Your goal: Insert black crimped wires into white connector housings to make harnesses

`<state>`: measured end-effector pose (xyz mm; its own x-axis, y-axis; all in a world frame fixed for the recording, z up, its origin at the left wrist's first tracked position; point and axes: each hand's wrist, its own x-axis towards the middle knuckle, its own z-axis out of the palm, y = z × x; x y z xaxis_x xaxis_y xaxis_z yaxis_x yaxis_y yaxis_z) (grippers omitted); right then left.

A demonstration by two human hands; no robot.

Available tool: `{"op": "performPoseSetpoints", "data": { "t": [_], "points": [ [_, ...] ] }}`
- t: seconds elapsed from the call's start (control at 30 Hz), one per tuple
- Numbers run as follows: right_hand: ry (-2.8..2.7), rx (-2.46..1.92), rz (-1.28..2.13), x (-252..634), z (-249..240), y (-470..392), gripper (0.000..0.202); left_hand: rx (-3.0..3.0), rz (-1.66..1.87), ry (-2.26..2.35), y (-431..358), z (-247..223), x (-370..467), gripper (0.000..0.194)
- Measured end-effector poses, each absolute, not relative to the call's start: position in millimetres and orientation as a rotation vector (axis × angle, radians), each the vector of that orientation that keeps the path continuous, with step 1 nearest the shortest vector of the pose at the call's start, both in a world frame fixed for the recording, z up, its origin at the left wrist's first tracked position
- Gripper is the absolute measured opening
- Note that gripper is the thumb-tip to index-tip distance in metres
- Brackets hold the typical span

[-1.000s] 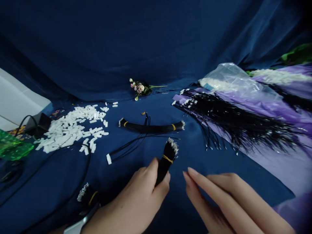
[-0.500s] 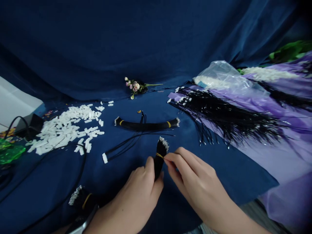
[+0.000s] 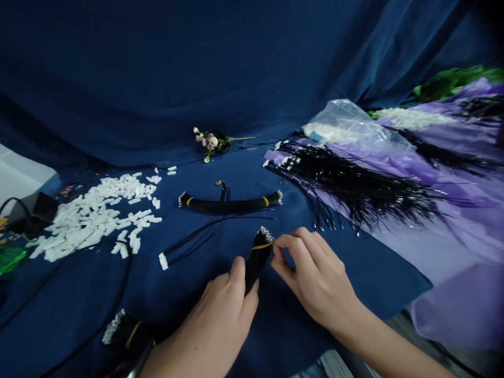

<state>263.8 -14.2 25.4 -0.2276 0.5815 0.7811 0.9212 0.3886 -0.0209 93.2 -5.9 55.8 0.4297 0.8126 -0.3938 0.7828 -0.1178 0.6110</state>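
My left hand [image 3: 222, 310] is wrapped round a thick bundle of black wires [image 3: 255, 265] with silvery ends pointing up and away. Near that end, a yellow rubber band [image 3: 262, 246] circles the bundle, and my right hand [image 3: 311, 273] pinches the band at its right side. Beyond my hands lies a thinner black wire bundle [image 3: 226, 205] with a yellow band near each end. Another silver-tipped bundle end [image 3: 115, 325] with a yellow band shows beside my left wrist at the lower left.
White connector pieces [image 3: 94, 212] lie heaped at the left. Loose black wires [image 3: 189, 239] with a white connector rest mid-table. At the right, many black wires [image 3: 354, 181] lie on purple sheeting [image 3: 444, 257], near a clear bag [image 3: 346, 121]. A flower sprig [image 3: 212, 143] lies behind.
The yellow band has moved closer to the silver tips, with my right fingers still pinching it. The whole view has shifted, so things on the table appear farther left.
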Motion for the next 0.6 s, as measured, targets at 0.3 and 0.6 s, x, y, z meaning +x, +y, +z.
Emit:
{"op": "performPoseSetpoints", "data": {
  "t": [0.3, 0.6],
  "points": [
    [-1.854, -1.288, -0.565, 266.4, 29.5, -19.0, 0.013, 1.849, 0.012, 1.339, -2.0, 73.2, 91.3, 0.056],
    [-1.549, -1.452, -0.58, 380.5, 39.8, -15.9, 0.01, 1.668, -0.171, 1.428, -3.1, 65.4, 60.3, 0.055]
  ]
}}
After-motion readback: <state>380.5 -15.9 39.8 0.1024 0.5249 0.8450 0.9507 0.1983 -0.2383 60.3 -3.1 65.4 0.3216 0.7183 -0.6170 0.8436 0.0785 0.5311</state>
